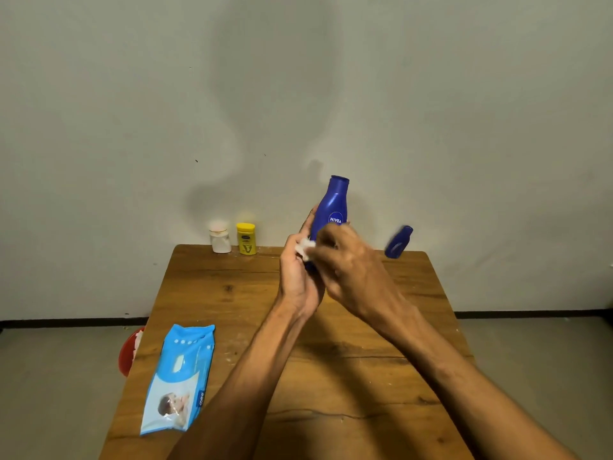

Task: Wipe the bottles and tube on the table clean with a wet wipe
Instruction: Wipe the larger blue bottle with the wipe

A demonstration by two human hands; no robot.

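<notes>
Blue bottle [333, 207] hides wipe [306, 248].

Tabletop [331, 360]: against the wall.
Far edge, left: jar [220, 239], tube [246, 239] just right of it.
Far edge, right: small bottle [398, 243], tilted.
Middle, above the tabletop: big bottle [333, 207], upright, held between left hand [298, 273] and right hand [345, 260].
Wipe [306, 248]: between the hands, against the big bottle.
Near left: pack [180, 376], lying flat.
Floor, left of the tabletop: bowl [127, 351].
</notes>
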